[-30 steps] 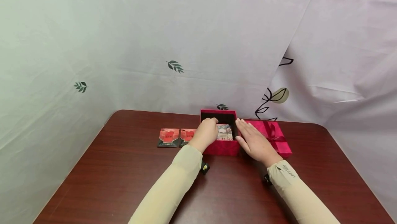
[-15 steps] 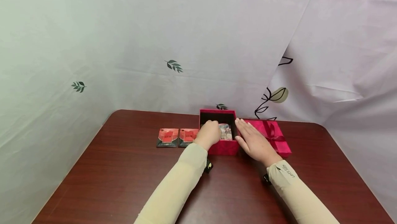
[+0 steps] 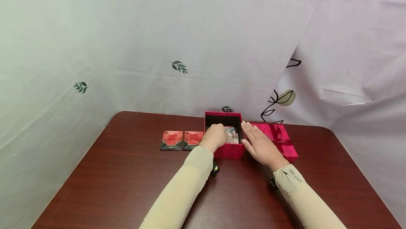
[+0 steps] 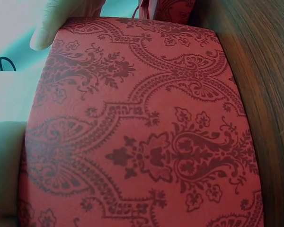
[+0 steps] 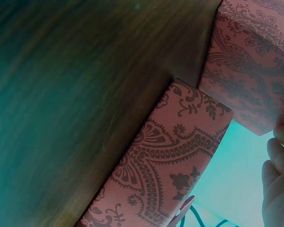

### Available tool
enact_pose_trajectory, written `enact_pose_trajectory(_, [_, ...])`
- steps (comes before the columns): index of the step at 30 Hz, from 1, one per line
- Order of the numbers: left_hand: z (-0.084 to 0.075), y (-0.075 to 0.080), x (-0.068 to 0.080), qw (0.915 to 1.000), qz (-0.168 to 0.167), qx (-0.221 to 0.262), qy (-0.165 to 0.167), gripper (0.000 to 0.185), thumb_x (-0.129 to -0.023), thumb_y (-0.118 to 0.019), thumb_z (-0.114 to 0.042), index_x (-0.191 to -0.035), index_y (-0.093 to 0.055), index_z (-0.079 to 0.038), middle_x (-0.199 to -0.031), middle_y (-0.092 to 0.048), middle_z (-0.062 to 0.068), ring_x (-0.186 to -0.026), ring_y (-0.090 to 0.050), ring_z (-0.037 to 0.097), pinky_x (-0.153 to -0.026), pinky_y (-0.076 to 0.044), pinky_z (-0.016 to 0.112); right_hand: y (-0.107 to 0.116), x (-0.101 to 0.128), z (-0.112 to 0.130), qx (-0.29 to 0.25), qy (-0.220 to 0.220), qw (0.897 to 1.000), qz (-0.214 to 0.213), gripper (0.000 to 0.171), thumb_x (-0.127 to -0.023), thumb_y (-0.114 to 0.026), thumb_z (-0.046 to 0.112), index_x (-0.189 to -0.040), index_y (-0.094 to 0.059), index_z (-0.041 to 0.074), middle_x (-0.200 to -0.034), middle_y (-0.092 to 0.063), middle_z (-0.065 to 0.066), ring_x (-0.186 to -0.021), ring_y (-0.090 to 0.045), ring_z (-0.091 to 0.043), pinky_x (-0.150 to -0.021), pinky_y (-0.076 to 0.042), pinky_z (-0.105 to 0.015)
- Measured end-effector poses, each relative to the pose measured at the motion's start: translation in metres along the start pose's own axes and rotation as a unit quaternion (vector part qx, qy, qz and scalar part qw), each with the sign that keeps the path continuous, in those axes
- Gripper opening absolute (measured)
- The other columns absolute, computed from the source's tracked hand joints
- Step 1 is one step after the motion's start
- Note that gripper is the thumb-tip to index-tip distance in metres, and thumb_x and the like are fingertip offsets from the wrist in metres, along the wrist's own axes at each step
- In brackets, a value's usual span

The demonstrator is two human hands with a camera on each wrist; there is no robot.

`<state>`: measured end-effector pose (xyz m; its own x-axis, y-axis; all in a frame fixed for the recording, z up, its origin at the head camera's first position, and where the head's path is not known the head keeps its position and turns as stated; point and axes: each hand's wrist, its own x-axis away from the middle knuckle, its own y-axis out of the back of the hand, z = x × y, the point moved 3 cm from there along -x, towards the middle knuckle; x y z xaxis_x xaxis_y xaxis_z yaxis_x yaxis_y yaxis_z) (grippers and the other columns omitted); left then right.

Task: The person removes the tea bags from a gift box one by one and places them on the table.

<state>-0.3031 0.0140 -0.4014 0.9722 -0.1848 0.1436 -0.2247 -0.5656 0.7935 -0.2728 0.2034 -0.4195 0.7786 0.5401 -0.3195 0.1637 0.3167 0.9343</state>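
Note:
An open red box (image 3: 229,151) with a dark lining stands near the back of the table. My left hand (image 3: 215,136) reaches over its front wall into the left part, fingers hidden inside. Beside that hand lies a packet (image 3: 232,136) with a colourful print. My right hand (image 3: 260,146) rests along the box's right side, fingers straight and tips at the rim. In the left wrist view the patterned box front (image 4: 142,123) fills the picture. The right wrist view shows the fingers (image 5: 277,158) of my right hand by the box's corner.
To the right of the box lies its red lid (image 3: 277,135) with a dark red ribbon. Two red and dark green sachets (image 3: 171,141) lie side by side left of the box. A printed white curtain (image 3: 203,45) hangs behind the brown table (image 3: 120,179).
My left hand has shifted slightly right and farther down into the box, then nearly stopped. The right hand stays in place at the box's side.

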Motion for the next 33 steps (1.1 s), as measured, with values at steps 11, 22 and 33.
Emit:
enact_pose_trajectory(11, [0.0004, -0.0001, -0.0012, 0.9999, -0.007, -0.009, 0.0, 0.025, -0.1, -0.061, -0.021, -0.114, -0.073, -0.004, -0.092, -0.068, 0.009, -0.073, -0.061, 0.021, -0.07, -0.056, 0.037, 0.0006, -0.0001, 0.001, -0.004, 0.0, 1.0, -0.001, 0.064, -0.102, -0.058, 0.027, -0.154, -0.037, -0.003, -0.16, -0.036, -0.018, -0.148, -0.031, -0.039, -0.117, -0.028, -0.056])
enact_pose_trajectory(22, [-0.0029, 0.004, 0.001, 0.9986, -0.04, 0.005, -0.034, 0.031, -0.096, -0.063, -0.006, -0.126, -0.069, -0.006, -0.126, -0.063, 0.014, -0.1, -0.06, 0.022, -0.081, -0.054, 0.035, 0.0011, 0.0002, 0.0011, -0.004, -0.002, 1.0, -0.002, 0.064, -0.102, -0.059, 0.026, -0.154, -0.037, -0.003, -0.16, -0.036, -0.018, -0.147, -0.032, -0.04, -0.117, -0.029, -0.056])
enact_pose_trajectory(33, [-0.0023, 0.0065, 0.0012, 0.9946, -0.087, 0.011, -0.057, 0.012, -0.094, -0.066, -0.006, -0.101, -0.076, -0.004, -0.119, -0.062, 0.013, -0.101, -0.062, 0.021, -0.083, -0.055, 0.032, 0.0004, 0.0005, 0.0011, -0.01, -0.009, 1.0, 0.002, 0.065, -0.101, -0.06, 0.025, -0.155, -0.036, -0.002, -0.16, -0.035, -0.018, -0.149, -0.029, -0.037, -0.118, -0.027, -0.054])
